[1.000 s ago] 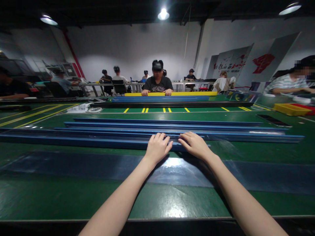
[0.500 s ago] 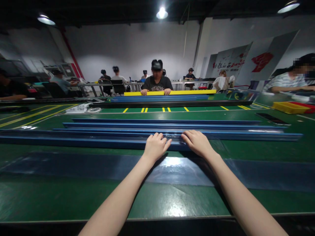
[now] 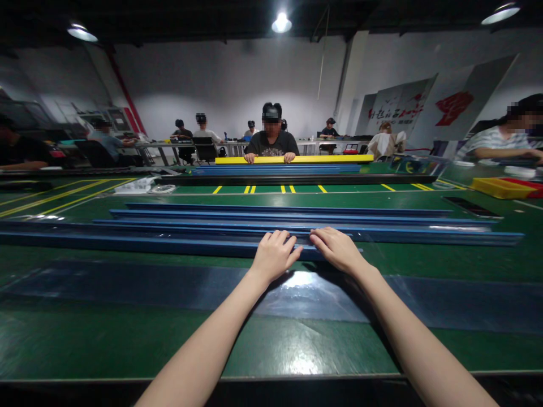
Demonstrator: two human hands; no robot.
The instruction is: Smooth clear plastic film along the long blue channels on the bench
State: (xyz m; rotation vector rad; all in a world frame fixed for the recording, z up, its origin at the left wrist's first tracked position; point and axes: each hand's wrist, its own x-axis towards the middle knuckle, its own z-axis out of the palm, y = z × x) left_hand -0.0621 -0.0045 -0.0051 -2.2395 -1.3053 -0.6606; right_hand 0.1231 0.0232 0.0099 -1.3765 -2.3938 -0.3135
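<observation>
"My fingers (image 3: 280, 236) are bent and close together over the nearest blue channel (image 3: 148, 244), with my left hand (image 3: 275, 254) and right hand (image 3: 339, 250) side by side, the 2 just apart."

"Are they gripping it?"

"I cannot tell; some tips are out of sight, so whether they pinch it or merely rest on it doesn't show."

"Where does it lie?"

"On the green bench (image 3: 106, 333), running from the left edge of my view to just past my right hand. Behind it lie other blue channels (image 3: 445, 236), and on my side a flat strip of clear film (image 3: 127, 282)."

"Anything farther off?"

"A black phone (image 3: 473, 207) to the right, and across from me a co-worker (image 3: 274, 142) touching a yellow bar (image 3: 335, 160)."
</observation>
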